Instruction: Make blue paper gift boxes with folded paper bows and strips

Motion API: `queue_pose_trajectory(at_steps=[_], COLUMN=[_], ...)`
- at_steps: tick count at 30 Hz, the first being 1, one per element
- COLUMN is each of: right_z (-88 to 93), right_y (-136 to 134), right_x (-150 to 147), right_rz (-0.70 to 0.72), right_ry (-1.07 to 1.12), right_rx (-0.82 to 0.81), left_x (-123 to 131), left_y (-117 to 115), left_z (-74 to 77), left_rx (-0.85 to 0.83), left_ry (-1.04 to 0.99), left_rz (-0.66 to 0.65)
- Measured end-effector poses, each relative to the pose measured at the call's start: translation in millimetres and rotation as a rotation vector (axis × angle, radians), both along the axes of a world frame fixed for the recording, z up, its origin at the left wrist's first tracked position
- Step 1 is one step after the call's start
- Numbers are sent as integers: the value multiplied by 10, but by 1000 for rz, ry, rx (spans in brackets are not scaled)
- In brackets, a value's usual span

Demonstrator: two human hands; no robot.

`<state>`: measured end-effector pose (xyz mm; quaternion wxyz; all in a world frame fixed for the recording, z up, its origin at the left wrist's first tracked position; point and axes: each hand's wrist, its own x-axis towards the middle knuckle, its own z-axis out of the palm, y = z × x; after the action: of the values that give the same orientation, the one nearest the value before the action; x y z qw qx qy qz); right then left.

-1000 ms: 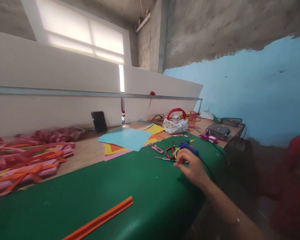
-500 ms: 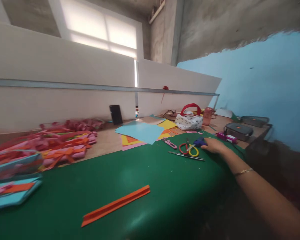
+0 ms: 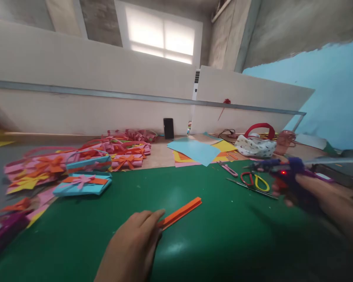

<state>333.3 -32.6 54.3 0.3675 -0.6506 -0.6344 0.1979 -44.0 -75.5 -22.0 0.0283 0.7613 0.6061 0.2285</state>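
My left hand (image 3: 133, 239) lies low in the middle, its fingers closed over the near end of a folded orange paper strip (image 3: 182, 212) on the green mat (image 3: 164, 184). The strip's far end shows, creased lengthwise; its near end is hidden under the hand. At the right, my right hand (image 3: 314, 192), somewhat blurred, grips a dark blue glue gun (image 3: 295, 167) above the mat. Its nozzle points left, a red light glows on its side, and a pale glue stick (image 3: 335, 160) sticks out behind.
Red-and-yellow-handled pliers (image 3: 261, 183), a slim metal tool (image 3: 238, 183) and a pink cutter (image 3: 228, 169) lie below the gun. Coloured paper sheets (image 3: 194, 150), a phone (image 3: 168, 128) and a white fabric bag (image 3: 255, 145) stand behind. Paper gift bags (image 3: 84, 184) pile up at left.
The view has swung left. My right hand has lifted the glue gun off the mat and brought it nearer. My left hand has come in and taken hold of the orange strip.
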Motion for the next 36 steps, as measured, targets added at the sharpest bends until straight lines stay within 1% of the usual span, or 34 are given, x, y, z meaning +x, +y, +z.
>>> queue_pose_trajectory(at_steps=[1, 2, 3, 4, 5, 7, 9, 15, 18, 21, 26, 31, 36], right_z=[-39, -86, -136, -183, -223, -278, -300, -281, -273, -270, -271, -249, -183], right_y=[-135, -251, -344, -412, -456, -483, -459, -403, -423, -426, -365, -266, -182], right_x=[-164, -334, -502, -659, -797, -996, -1091, -1118, -1152, -1194, -1204, -1151, -1142], right_rz=[51, 144, 264, 349, 395, 372, 324, 306, 273, 282, 266, 305, 365], right_ry=[61, 201, 296, 349, 383, 404, 389, 260, 237, 204, 177, 95, -7], right_rx=[-52, -168, -298, -341, -384, -401, -404, -383, -380, -396, -393, -382, -379], left_x=[16, 27, 33, 38, 41, 48, 57, 90, 96, 94, 98, 102, 100], left_y=[-7, -9, -8, -4, 1, 9, 12, -20, -36, -36, -27, -24, -50], left_z=[-6, -16, -29, -43, -57, -79, -89, -49, -28, -22, -7, -10, -15], left_rx=[-20, -38, -54, -63, -65, -50, -30, -2, -15, -36, -48, -81, -58], left_ry=[-34, -67, -97, -122, -143, -177, -204, -217, -204, -194, -193, -189, -205], left_rz=[-12, -25, -36, -43, -46, -40, -35, -44, -46, -66, -63, -69, -62])
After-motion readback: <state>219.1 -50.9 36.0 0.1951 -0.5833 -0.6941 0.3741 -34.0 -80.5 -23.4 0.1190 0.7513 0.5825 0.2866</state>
